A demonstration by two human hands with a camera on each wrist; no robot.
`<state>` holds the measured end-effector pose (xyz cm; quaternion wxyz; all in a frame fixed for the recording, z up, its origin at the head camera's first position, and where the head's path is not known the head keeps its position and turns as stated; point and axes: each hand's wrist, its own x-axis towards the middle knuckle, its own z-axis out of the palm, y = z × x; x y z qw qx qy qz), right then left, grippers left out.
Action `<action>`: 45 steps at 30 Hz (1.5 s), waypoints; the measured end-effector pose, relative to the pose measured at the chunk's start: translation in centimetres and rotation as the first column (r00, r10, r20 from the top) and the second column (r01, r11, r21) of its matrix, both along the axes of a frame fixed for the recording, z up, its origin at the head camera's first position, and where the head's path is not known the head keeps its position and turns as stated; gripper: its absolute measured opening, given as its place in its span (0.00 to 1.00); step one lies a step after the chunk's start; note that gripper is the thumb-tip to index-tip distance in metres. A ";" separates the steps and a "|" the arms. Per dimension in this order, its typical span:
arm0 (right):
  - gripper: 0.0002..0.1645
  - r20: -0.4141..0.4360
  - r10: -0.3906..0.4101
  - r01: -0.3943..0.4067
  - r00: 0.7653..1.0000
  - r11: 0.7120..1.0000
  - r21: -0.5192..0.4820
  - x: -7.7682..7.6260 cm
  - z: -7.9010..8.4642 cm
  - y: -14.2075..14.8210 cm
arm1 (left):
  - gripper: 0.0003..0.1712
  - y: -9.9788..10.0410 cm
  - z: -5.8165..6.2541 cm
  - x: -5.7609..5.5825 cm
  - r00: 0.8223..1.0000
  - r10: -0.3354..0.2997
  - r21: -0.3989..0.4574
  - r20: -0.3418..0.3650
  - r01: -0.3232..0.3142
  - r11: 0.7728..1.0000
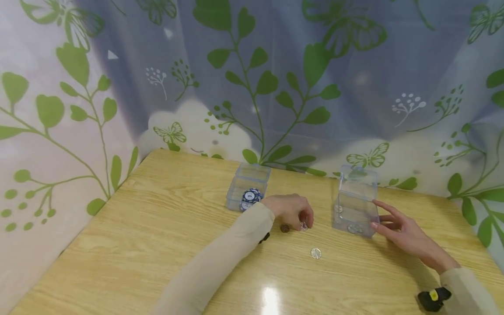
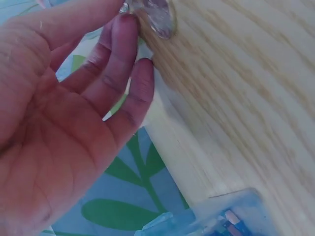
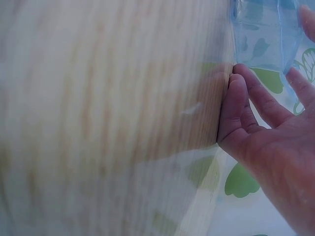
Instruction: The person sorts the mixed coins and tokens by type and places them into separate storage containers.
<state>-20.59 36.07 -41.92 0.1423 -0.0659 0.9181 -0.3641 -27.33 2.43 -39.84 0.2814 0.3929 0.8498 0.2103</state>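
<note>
My left hand [image 1: 289, 210] reaches down to the table, thumb and fingertips pinching a shiny silver coin [image 1: 303, 226]. Close beside those fingers lies a dark brown coin [image 1: 285, 228], and nearer to me a silver coin [image 1: 316, 253]. The left wrist view has the thumb and curled fingers meeting at the top edge, by a silver disc [image 2: 161, 20]. On the right stands a clear plastic box [image 1: 356, 210], lid raised, with several silver coins [image 1: 354, 228] inside. My right hand [image 1: 407, 232] rests its fingertips against that box's right side, fingers loosely extended.
A second clear box [image 1: 235, 192], lid also raised, stands left of my left hand and holds blue-and-white poker chips [image 1: 252, 196]. Behind the wooden table [image 1: 157, 227] hangs a leaf-patterned cloth [image 1: 275, 109], meeting its back edge.
</note>
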 end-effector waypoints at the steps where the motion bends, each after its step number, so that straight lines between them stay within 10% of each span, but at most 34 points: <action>1: 0.43 -0.001 0.002 -0.002 1.000 1.000 -0.002 0.0 0.0 0.0 | 0.12 0.0 0.0 -0.1 0.999 -0.004 -0.006 -0.032 0.004 1.000; 7: 0.43 0.001 -0.003 0.003 1.000 1.000 0.010 0.0 0.1 0.0 | 0.08 0.0 0.2 -0.1 0.994 0.029 -0.030 -0.101 -0.033 0.999; 15: 0.42 -0.002 0.003 -0.003 1.000 1.000 -0.004 0.0 -0.1 -0.1 | 0.09 0.1 1.2 1.0 0.981 0.194 -0.149 -0.004 -0.192 0.970; 26: 0.42 0.001 -0.001 0.001 1.000 1.000 -0.009 -0.2 -0.1 0.1 | 0.08 1.1 1.3 -0.1 0.988 0.095 -0.296 -0.118 -0.127 0.947; 36: 0.43 0.017 -0.006 0.006 1.000 1.000 -0.008 0.1 0.0 0.0 | 0.06 0.2 0.6 0.0 0.985 0.070 -0.154 -0.157 -0.094 0.984; 41: 0.43 0.013 0.000 0.000 1.000 1.000 -0.015 0.0 -0.1 0.1 | 0.06 1.2 0.4 0.7 0.937 0.001 -0.199 -0.350 -0.075 0.977; 45: 0.42 0.000 0.000 0.000 1.000 1.000 -0.022 0.0 0.0 0.1 | 0.10 2.4 0.3 1.7 0.815 -0.168 -0.310 -0.555 -0.015 0.951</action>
